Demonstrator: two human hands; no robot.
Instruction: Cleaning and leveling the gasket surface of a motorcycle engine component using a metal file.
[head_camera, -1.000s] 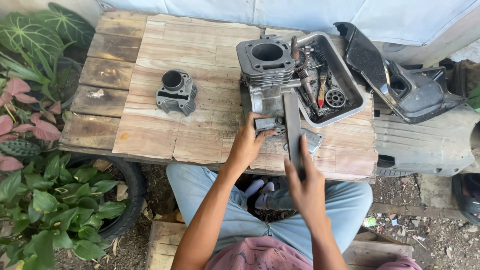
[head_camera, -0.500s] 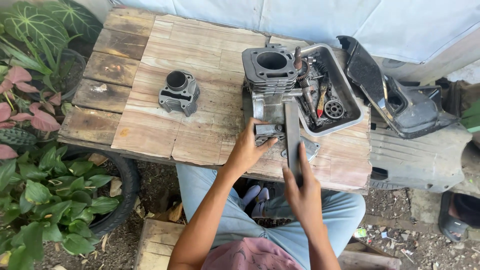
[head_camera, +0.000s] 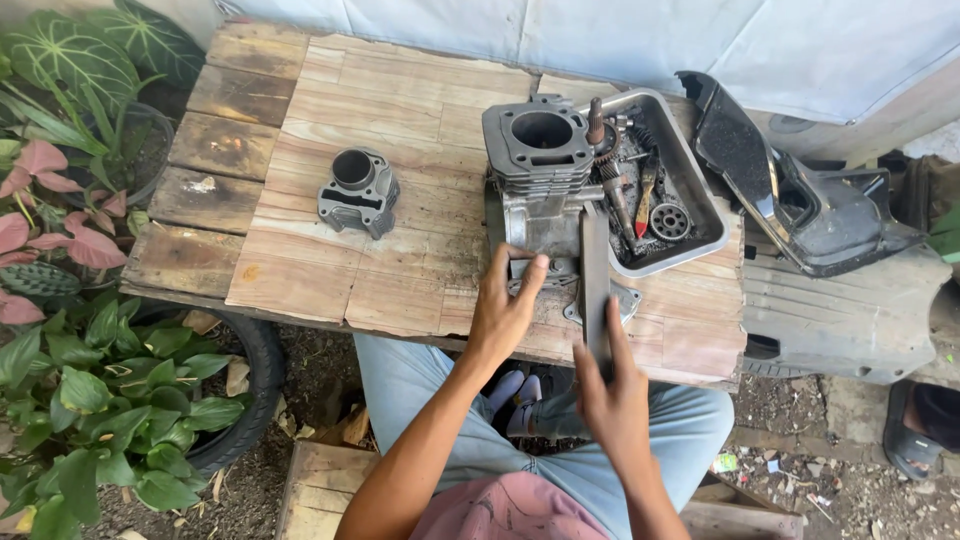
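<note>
A grey metal engine block (head_camera: 541, 170) with a finned cylinder stands on the wooden table (head_camera: 330, 280). My left hand (head_camera: 505, 310) rests against its lower front, fingers spread on the casing. My right hand (head_camera: 610, 385) grips the near end of a long flat dark bar (head_camera: 595, 280) that runs up along the engine's right side. A smaller separate cylinder part (head_camera: 357, 190) lies on the table to the left, apart from both hands.
A metal tray (head_camera: 700, 215) with tools, a gear and greasy parts sits right of the engine. Black plastic motorcycle panels (head_camera: 790, 200) lie further right. Potted plants (head_camera: 70, 200) and a tyre planter (head_camera: 250, 390) stand at the left. A sandal (head_camera: 915, 425) is at the far right.
The view has shifted slightly. My left hand stays on the engine's lower front and my right hand keeps hold of the bar, now a little lower along it.
</note>
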